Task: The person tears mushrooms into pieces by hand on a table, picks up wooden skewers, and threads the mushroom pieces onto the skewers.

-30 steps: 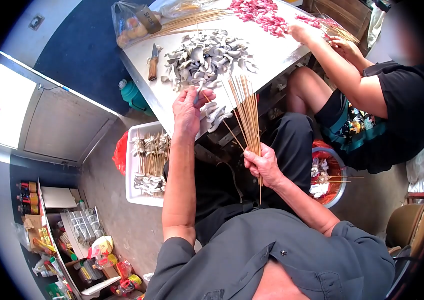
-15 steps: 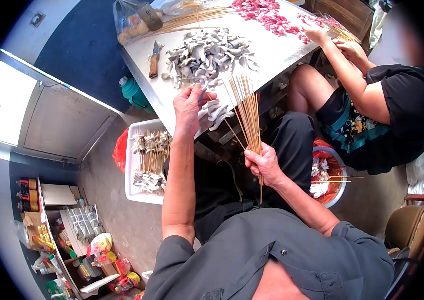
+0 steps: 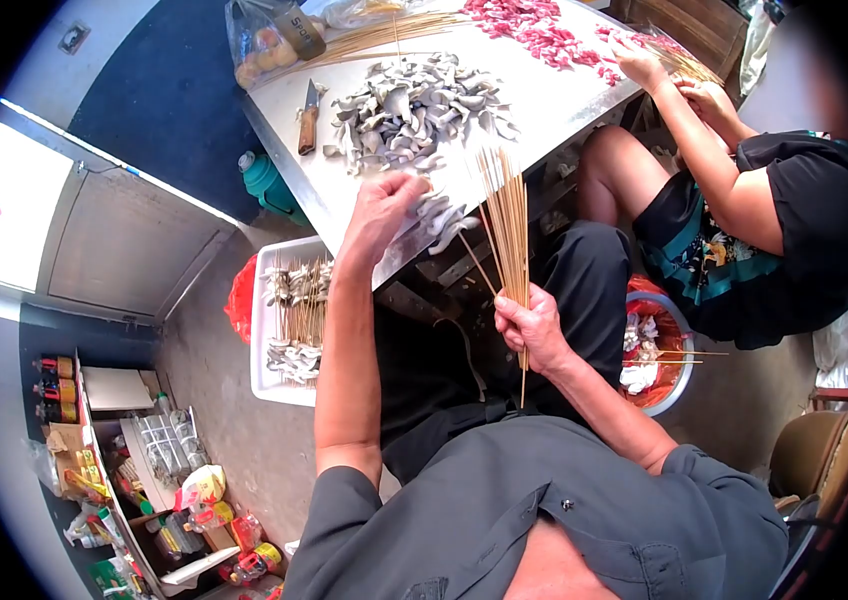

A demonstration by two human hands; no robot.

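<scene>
My right hand (image 3: 532, 325) is closed around a bundle of bamboo skewers (image 3: 509, 225), which fans upward past the table edge. One skewer (image 3: 479, 265) slants out to the left from the same grip, with grey-white mushroom pieces (image 3: 444, 218) threaded on its upper part. At the upper end of these pieces is my left hand (image 3: 382, 210), its fingers curled closed on a mushroom piece that is mostly hidden behind them. A heap of torn oyster mushrooms (image 3: 414, 110) lies on the table just beyond.
On the white table (image 3: 289, 160) lie a knife (image 3: 309, 120), loose skewers (image 3: 374, 42) and red meat pieces (image 3: 534, 30). A white tray (image 3: 262, 355) of filled skewers stands low left. A lined bucket (image 3: 679, 385) is right of my legs. Another person (image 3: 744, 200) works at right.
My left hand has moved slightly down and closed further, near the threaded mushroom pieces. The loaded skewer and bundle have shifted slightly right. The other person's hand moved a little.
</scene>
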